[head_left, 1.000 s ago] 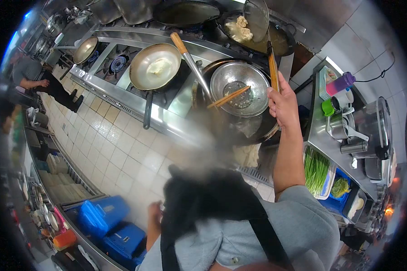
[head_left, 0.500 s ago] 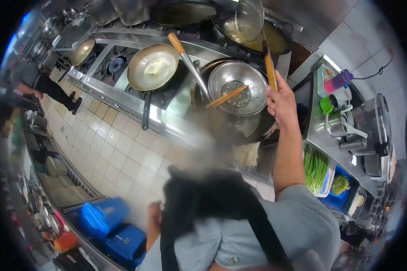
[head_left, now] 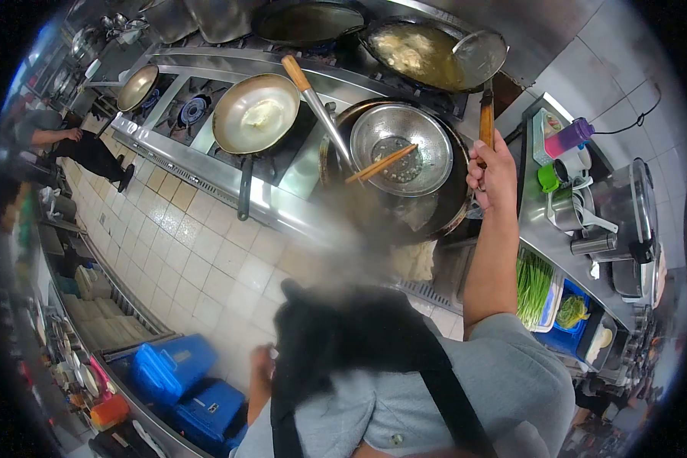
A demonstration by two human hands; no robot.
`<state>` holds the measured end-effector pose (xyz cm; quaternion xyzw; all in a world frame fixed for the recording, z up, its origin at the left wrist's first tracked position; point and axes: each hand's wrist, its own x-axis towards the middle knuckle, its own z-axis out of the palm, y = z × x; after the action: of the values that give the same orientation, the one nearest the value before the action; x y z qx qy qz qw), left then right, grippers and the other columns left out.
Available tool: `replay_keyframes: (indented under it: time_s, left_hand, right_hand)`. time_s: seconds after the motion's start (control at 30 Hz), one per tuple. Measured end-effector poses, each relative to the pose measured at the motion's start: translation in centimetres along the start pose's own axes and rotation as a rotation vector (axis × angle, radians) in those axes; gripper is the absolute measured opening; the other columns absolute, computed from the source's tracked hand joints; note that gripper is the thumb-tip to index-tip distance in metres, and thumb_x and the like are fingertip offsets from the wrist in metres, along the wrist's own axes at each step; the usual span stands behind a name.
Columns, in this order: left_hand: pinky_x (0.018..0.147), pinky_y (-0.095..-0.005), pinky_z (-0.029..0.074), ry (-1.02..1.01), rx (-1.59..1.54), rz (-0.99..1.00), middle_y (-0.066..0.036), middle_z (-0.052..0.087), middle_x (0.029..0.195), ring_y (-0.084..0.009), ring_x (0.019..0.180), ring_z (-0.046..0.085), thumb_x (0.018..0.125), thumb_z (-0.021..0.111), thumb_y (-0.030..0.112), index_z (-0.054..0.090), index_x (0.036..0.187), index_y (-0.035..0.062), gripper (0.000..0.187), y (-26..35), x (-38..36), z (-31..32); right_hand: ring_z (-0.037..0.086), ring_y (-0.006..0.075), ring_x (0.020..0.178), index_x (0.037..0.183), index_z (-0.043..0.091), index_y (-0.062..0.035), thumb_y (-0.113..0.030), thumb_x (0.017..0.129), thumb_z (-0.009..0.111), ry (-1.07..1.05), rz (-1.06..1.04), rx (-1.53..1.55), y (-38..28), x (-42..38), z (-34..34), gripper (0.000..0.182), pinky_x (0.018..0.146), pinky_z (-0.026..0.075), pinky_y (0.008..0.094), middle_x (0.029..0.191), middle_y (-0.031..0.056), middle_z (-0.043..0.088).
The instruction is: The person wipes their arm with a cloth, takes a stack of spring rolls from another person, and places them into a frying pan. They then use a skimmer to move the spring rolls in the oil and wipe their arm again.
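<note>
My right hand point(head_left: 493, 172) is wrapped round the wooden handle of a mesh skimmer point(head_left: 482, 59). The skimmer's round head tilts at the right side of a wok of oil point(head_left: 446, 70), where pale pieces of food point(head_left: 407, 52) lie. Nearer me, a metal strainer bowl point(head_left: 366, 126) sits over a larger dark wok point(head_left: 466, 214), with wooden chopsticks point(head_left: 382, 163) across it. A ladle with a wooden end point(head_left: 317, 99) leans beside the bowl. Low by the apron hangs my left hand point(head_left: 262, 366), partly hidden, its fingers not clear.
A frying pan point(head_left: 256, 114) with a little pale content stands on the stove to the left, a smaller pan point(head_left: 138, 88) beyond. At right, a steel counter point(head_left: 538, 221) holds cups and a pot, with green stalks point(head_left: 537, 286) below. Another person point(head_left: 76, 149) stands far left. Blue bins point(head_left: 177, 366) are behind.
My right hand has moved right and slightly down with the skimmer. Its head has swung from above the wok's left part to its right side, uncovering the food pieces.
</note>
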<state>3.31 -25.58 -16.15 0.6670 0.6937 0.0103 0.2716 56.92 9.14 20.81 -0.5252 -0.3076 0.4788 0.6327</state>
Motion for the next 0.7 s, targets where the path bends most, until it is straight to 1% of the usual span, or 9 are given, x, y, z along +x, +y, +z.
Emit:
replay_keyframes:
  time_s: [0.03, 0.1, 0.23, 0.3, 0.33, 0.4, 0.5, 0.6, 0.7]
  left_hand:
    - [0.059, -0.0416, 0.05, 0.001, 0.001, 0.002, -0.014, 0.063, 0.088, -0.0264, 0.074, 0.061, 0.081, 0.059, 0.018, 0.065, 0.095, 0.0024, 0.021, 0.0, 0.3, 0.0]
    - [0.049, -0.0394, 0.047, -0.142, -0.688, -0.576, -0.012, 0.06, 0.084, -0.0231, 0.066, 0.058, 0.086, 0.057, 0.026, 0.064, 0.091, 0.0011, 0.026, 3.3, 1.4, -3.3]
    - [0.049, -0.0386, 0.046, -0.021, -0.634, -0.408, -0.011, 0.06, 0.083, -0.023, 0.067, 0.058, 0.086, 0.057, 0.025, 0.064, 0.092, 0.0011, 0.025, 2.8, 1.9, -2.7]
    - [0.056, -0.0406, 0.049, -0.072, -0.677, -0.616, -0.013, 0.062, 0.086, -0.0264, 0.071, 0.06, 0.082, 0.061, 0.022, 0.065, 0.094, 0.003, 0.023, 4.9, 2.3, -4.6]
    - [0.056, -0.0406, 0.049, -0.07, -0.676, -0.615, -0.013, 0.062, 0.086, -0.0264, 0.071, 0.06, 0.082, 0.061, 0.022, 0.065, 0.094, 0.003, 0.023, 3.8, 2.3, -3.7]
    - [0.069, -0.043, 0.051, -0.057, -0.01, -0.116, -0.016, 0.064, 0.089, -0.0317, 0.079, 0.063, 0.077, 0.062, 0.016, 0.065, 0.099, 0.0063, 0.024, 1.9, 2.1, -2.3]
    - [0.079, -0.0442, 0.049, -0.082, -0.018, -0.138, -0.016, 0.064, 0.094, -0.0346, 0.09, 0.062, 0.074, 0.062, 0.009, 0.065, 0.103, 0.0099, 0.03, 1.2, 1.3, -1.6]
    - [0.077, -0.0443, 0.05, -0.101, -0.109, -0.231, -0.015, 0.065, 0.092, -0.0341, 0.091, 0.062, 0.073, 0.061, 0.006, 0.065, 0.104, 0.011, 0.031, 1.2, 0.8, -1.2]
    - [0.076, -0.0437, 0.05, -0.119, -0.055, -0.23, -0.014, 0.065, 0.092, -0.0335, 0.089, 0.062, 0.074, 0.061, 0.008, 0.066, 0.102, 0.0114, 0.029, 1.7, 0.4, -1.3]
  right_hand:
    - [0.043, 0.0061, 0.047, 0.113, 0.049, -0.0105, -0.006, 0.088, 0.056, 0.001, -0.002, 0.001, -0.1, 0.1, 0.1, 0.026, 0.036, 0.033, 0.0214, 0.073, 0.0002, 0.048]
    - [0.044, 0.0073, 0.048, 0.111, 0.048, -0.0106, -0.008, 0.088, 0.056, -0.044, 0.047, 0.101, -0.2, 0.1, 0.5, 0.024, 0.038, 0.034, 0.0219, 0.074, 0.0017, 0.05]
    - [0.045, 0.0079, 0.051, 0.106, 0.048, -0.0085, -0.009, 0.089, 0.057, -0.132, 0.112, 0.23, 0.1, 1.0, 0.9, 0.02, 0.039, 0.034, 0.0217, 0.076, 0.0035, 0.052]
    - [0.046, 0.0083, 0.053, 0.1, 0.048, -0.0068, -0.009, 0.088, 0.058, -0.188, 0.156, 0.33, 0.6, 1.8, 1.1, 0.015, 0.041, 0.035, 0.0218, 0.077, 0.0053, 0.054]
    - [0.046, 0.0083, 0.053, 0.1, 0.048, -0.0068, -0.009, 0.088, 0.058, -0.188, 0.155, 0.333, 0.7, 2.1, 1.3, 0.015, 0.041, 0.035, 0.0218, 0.077, 0.0053, 0.054]
    - [0.046, 0.0085, 0.055, 0.095, 0.048, -0.006, -0.009, 0.088, 0.058, -0.252, 0.2, 0.42, 1.0, 2.6, 1.7, 0.013, 0.042, 0.036, 0.0217, 0.078, 0.0067, 0.055]
    - [0.046, 0.0082, 0.054, 0.096, 0.048, -0.0062, -0.009, 0.088, 0.058, -0.276, 0.231, 0.484, 1.4, 3.3, 2.3, 0.013, 0.043, 0.036, 0.0214, 0.079, 0.0073, 0.056]
    - [0.044, 0.0042, 0.054, 0.095, 0.046, -0.0072, -0.008, 0.09, 0.056, -0.318, 0.263, 0.546, 2.0, 4.1, 2.5, 0.011, 0.042, 0.036, 0.0175, 0.084, 0.0061, 0.053]
    - [0.046, 0.0078, 0.055, 0.095, 0.048, -0.0064, -0.009, 0.089, 0.058, -0.313, 0.293, 0.585, 2.9, 5.5, 2.2, 0.012, 0.043, 0.036, 0.0209, 0.081, 0.0075, 0.056]
